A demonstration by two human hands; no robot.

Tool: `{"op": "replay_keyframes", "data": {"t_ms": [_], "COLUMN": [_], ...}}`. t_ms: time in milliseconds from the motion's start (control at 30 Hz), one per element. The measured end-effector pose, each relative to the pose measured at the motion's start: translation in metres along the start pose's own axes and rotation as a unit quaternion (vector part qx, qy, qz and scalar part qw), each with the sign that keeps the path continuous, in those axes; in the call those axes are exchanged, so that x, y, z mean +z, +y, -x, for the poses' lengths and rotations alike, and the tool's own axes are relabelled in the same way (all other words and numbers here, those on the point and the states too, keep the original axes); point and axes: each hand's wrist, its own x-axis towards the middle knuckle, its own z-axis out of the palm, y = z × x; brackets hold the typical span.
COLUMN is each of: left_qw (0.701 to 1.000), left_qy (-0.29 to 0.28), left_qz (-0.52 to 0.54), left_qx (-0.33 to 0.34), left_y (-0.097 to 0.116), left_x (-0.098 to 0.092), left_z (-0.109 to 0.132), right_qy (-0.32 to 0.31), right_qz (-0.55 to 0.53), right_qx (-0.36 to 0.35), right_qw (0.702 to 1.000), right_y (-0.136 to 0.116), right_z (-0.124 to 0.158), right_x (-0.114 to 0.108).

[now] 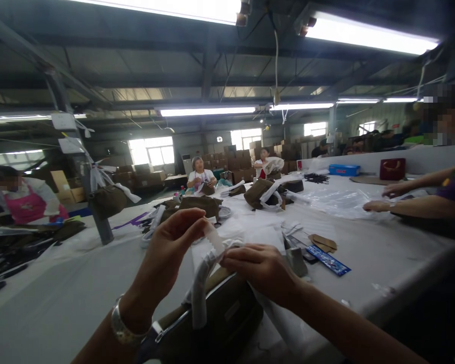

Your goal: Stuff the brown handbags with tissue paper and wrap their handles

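Observation:
An olive-green bag (227, 316) with a metal zipper (197, 303) sits on the table right below my hands. Its handle (199, 285) is wrapped in white material and arches up over the zipper. My left hand (174, 247), with a bangle at the wrist, pinches the upper end of a strip of clear tape (213, 236). The tape's lower end reaches the wrapped handle. My right hand (260, 268) is closed on the handle at that spot, its fingers pressed together on the wrapping.
A metal block (296, 260), brown card pieces (323, 242) and a blue packet (329, 260) lie right of the bag. Other bags (260, 194) stand farther back. A post (98, 202) rises at left. A co-worker's hands (379, 205) rest over clear plastic sheeting (333, 199) at right.

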Motion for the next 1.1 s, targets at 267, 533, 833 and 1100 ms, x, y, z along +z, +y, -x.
{"op": "replay_keyframes", "data": {"t_ms": [267, 533, 833, 1100], "left_qw": [0.908, 0.886, 0.885, 0.835], "left_qy": [-0.194, -0.13, -0.121, -0.021], "left_qz": [-0.371, -0.431, -0.426, -0.504], "left_qx": [-0.006, 0.111, 0.147, 0.222], "left_y": [-0.018, -0.019, -0.058, -0.095], "left_x": [0.009, 0.014, 0.002, 0.006], "left_z": [0.01, -0.006, -0.012, 0.004], "right_qy": [0.111, -0.036, 0.004, 0.146], "right_qz": [-0.062, -0.119, -0.168, -0.244], "right_qx": [0.309, 0.434, 0.473, 0.541], "right_qw": [0.943, 0.892, 0.865, 0.791], "right_y": [0.018, 0.045, 0.014, -0.011], "right_z": [0.052, 0.094, 0.117, 0.146], "right_x": [0.0, 0.018, 0.016, 0.038]}}
